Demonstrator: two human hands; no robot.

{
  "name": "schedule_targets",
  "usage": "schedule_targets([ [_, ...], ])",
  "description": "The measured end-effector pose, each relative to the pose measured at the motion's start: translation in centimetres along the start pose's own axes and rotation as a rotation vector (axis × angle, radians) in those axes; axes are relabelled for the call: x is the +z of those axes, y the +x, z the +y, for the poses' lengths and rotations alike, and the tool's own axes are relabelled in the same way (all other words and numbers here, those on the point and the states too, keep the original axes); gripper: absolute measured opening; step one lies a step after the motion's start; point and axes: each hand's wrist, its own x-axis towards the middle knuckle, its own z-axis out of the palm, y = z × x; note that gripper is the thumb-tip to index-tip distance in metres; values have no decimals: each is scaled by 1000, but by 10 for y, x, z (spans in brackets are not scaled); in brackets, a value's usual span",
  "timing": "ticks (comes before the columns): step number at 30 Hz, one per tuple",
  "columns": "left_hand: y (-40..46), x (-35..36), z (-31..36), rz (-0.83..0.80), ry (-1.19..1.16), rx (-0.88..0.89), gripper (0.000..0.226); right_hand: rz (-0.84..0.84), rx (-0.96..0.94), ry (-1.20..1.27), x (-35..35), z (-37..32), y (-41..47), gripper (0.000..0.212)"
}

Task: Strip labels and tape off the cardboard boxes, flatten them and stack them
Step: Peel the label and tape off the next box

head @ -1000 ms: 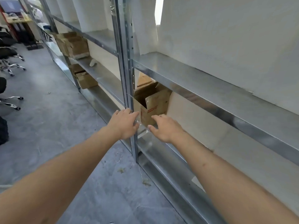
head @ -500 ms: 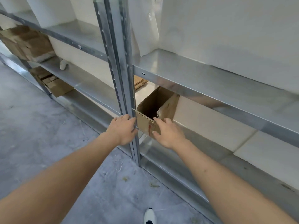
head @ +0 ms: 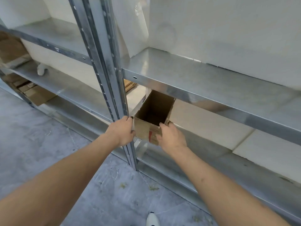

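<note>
The person stands in front of a metal shelving rack (head: pixel 203 82) and holds an open cardboard box (head: pixel 153 115) with both hands. The box sits on the lower shelf, just right of the grey upright post (head: pixel 104 66), and its near end comes out over the front edge of the shelf.

The left hand (head: pixel 121 131) grips the near left corner of the box, with the fingers curled around the edge, close against the post. The right hand (head: pixel 171 136) holds the near right corner, its fingers bent onto the front face and the thumb side at the top edge. One hand on each corner probably keeps the box straight while it is drawn out of the narrow gap under the upper shelf, so that it does not catch on the post.

The box is plain brown corrugated cardboard, open at the top, and the inside looks empty as far as one can see. The cut edge shows the wavy layer. On the front face there is a red and white printed mark or label (head: pixel 152 136), partly hidden by the right hand; whether it is a sticker or print is not clear. The box is not yet flattened, so the task for it seems only at the start.

More cardboard boxes (head: pixel 35 93) lie far on the left shelves.
</note>
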Motion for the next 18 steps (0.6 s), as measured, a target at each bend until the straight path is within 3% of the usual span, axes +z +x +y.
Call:
schedule_targets([
  [6, 2, 4, -6, -22, -76, 67, 74, 118, 192, 274, 19, 1, 0, 59],
  [10, -3, 9, -15, -33, -84, 115, 76, 272, 287, 448, 29, 3, -11, 49],
  [18, -6, 14, 9, -59, -104, 218, 80, 383, 350, 454, 35, 19, -54, 48],
])
